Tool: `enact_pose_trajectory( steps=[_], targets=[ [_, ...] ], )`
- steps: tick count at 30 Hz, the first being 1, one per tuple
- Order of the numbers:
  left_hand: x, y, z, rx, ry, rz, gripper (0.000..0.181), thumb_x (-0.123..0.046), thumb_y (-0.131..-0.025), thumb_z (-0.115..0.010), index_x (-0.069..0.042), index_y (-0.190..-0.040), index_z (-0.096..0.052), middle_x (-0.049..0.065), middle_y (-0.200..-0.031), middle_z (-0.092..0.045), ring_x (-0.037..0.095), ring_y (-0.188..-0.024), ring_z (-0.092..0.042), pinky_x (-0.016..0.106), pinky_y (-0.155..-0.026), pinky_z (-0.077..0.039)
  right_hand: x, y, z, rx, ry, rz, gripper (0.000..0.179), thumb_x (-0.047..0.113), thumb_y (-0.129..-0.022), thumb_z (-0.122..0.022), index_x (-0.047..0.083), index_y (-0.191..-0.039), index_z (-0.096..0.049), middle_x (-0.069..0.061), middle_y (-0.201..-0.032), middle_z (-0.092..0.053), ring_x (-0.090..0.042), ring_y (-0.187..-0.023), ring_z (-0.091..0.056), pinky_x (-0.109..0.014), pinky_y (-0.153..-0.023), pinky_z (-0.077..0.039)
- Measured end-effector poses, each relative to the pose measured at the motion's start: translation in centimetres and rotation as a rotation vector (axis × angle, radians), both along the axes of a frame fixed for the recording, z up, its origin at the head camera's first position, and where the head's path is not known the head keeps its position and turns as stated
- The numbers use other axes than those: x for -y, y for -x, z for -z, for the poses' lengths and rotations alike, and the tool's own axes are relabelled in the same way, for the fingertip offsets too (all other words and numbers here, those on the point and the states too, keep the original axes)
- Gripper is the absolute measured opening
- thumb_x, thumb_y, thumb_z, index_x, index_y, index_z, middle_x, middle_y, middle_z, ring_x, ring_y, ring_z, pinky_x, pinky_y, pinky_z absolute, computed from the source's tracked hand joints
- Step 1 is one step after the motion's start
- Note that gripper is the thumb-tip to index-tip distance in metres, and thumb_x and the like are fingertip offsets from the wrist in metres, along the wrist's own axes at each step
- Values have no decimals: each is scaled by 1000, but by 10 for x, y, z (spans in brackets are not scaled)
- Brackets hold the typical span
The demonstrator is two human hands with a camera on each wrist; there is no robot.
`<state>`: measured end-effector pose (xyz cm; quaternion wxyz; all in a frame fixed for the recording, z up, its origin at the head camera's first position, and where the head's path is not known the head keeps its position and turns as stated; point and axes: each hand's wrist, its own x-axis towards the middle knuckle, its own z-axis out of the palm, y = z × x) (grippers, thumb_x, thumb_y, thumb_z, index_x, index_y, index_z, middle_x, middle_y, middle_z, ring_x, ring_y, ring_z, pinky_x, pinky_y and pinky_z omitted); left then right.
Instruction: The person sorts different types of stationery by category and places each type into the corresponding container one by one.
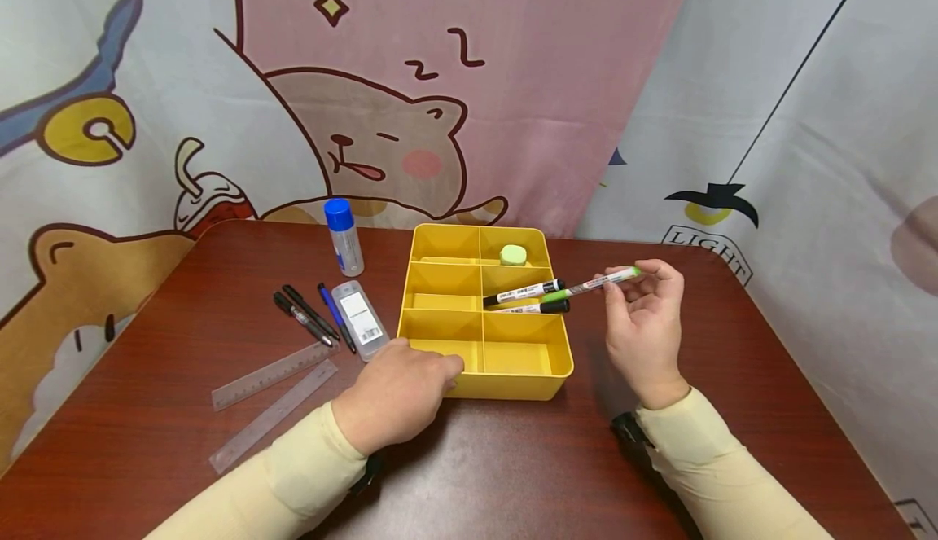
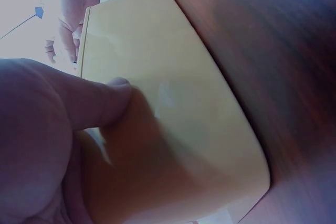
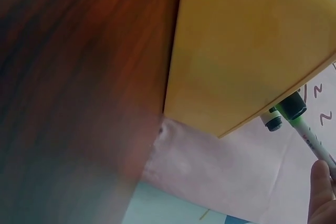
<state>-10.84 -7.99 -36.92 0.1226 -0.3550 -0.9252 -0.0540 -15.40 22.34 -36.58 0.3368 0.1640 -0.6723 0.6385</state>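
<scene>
My right hand (image 1: 645, 332) pinches a white marker with green ends (image 1: 597, 283) between thumb and fingertips, at the right side of the yellow divided organizer box (image 1: 506, 387). The marker slants down to the left, its far green end over the middle right compartment. Two white markers with black caps (image 1: 523, 292) lean in that same compartment. With my left hand (image 1: 399, 393) I hold the box's front left corner; in the left wrist view the thumb (image 2: 113, 95) lies against the yellow wall. A pale green small block (image 1: 513, 256) sits in the back right compartment.
Left of the box lie a clear plastic case (image 1: 361, 320), a blue pen (image 1: 335, 316), two black pens (image 1: 306, 316) and two clear rulers (image 1: 274, 418). A blue-capped glue stick (image 1: 344, 239) stands behind them. A printed cloth (image 1: 542, 116) hangs along the table's back edge.
</scene>
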Motion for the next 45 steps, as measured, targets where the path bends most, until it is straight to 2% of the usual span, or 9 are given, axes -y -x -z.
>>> enact_pose_trajectory(
  steps=[5, 15, 19, 24, 26, 33, 41, 45],
  targets=[
    [0, 0, 0, -3, -2, 1, 34, -25, -91, -74, -25, -70, -47, -12, -56, -36, 3, -49, -40, 29, -56, -28, 1, 1, 1, 4, 33, -51, 46, -20, -96, -54, 1, -134, -40, -12, -112, -63, -16, -96, -67, -18, -91, -57],
    [0, 1, 0, -20, -8, 8, 35, -26, -90, -75, -25, -70, -47, -13, -55, -36, 3, -48, -41, 29, -55, -27, -2, 2, 3, 71, -54, 13, 42, -18, -97, -58, -2, -132, -42, -8, -110, -66, -17, -92, -67, -17, -87, -58],
    [0, 1, 0, -19, -5, 7, 34, -26, -91, -75, -25, -70, -48, -12, -55, -39, 4, -49, -43, 29, -55, -27, -2, 2, 3, 122, -96, 46, 42, -17, -97, -58, 4, -131, -45, -10, -110, -65, -14, -91, -67, -17, -86, -58],
    [0, 1, -1, -8, -3, 3, 33, -27, -91, -75, -25, -71, -49, -12, -55, -41, 4, -49, -44, 29, -55, -27, -1, 2, 3, 162, -130, 68, 40, -17, -97, -58, 6, -129, -47, -20, -110, -64, -13, -90, -69, -17, -85, -59],
    [0, 1, -1, -5, -2, 2, 32, -27, -91, -75, -25, -71, -49, -12, -55, -41, 5, -49, -44, 29, -55, -27, -1, 2, 3, 169, -128, 62, 39, -17, -97, -58, 6, -127, -47, -22, -109, -64, -13, -89, -70, -18, -84, -59],
    [0, 1, 0, -12, -4, 3, 33, -26, -91, -74, -25, -70, -48, -12, -55, -38, 5, -48, -42, 29, -55, -26, 0, 2, 4, 186, -141, 50, 29, -15, -99, -56, -8, -124, -44, -10, -107, -66, -13, -89, -70, -17, -82, -59],
    [0, 1, 0, -20, -7, 6, 34, -27, -90, -75, -24, -70, -48, -12, -55, -38, 5, -48, -42, 29, -54, -26, 1, 2, 6, 233, -192, 60, 27, -13, -100, -57, -4, -122, -46, -11, -107, -65, -6, -88, -71, -18, -81, -60],
    [0, 0, 0, -27, -9, 10, 34, -27, -90, -75, -24, -70, -48, -12, -55, -38, 5, -48, -42, 28, -54, -26, 1, 2, 6, 256, -221, 56, 24, -10, -101, -57, -7, -122, -44, -18, -106, -67, -4, -87, -71, -18, -80, -60]
  ],
)
